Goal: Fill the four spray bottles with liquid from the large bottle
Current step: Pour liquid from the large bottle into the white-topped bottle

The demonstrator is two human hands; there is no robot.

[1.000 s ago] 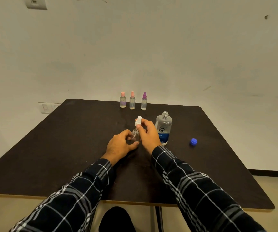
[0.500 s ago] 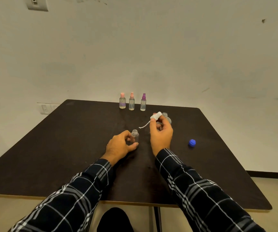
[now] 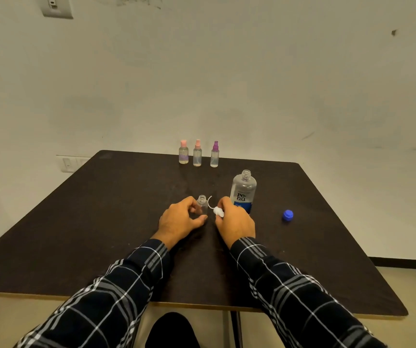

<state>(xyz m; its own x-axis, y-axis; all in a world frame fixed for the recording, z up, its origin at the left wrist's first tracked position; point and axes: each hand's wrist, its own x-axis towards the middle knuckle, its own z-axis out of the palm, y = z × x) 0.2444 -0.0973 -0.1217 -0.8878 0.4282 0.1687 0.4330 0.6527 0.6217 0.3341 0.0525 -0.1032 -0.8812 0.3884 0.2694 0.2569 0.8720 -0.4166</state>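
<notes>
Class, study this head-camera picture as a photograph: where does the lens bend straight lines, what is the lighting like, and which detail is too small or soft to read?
Head view: the wide lens bows the table edges; light is dim and even, with soft shadows under the left hand and right hand; small print on the large bottle is unreadable, and the three far spray bottles look soft.

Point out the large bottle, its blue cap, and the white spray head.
large bottle (image 3: 243, 190): head view, clear body above the label.
blue cap (image 3: 288, 215): head view, top face.
white spray head (image 3: 218, 211): head view, white pump body by the right hand's fingers.
</notes>
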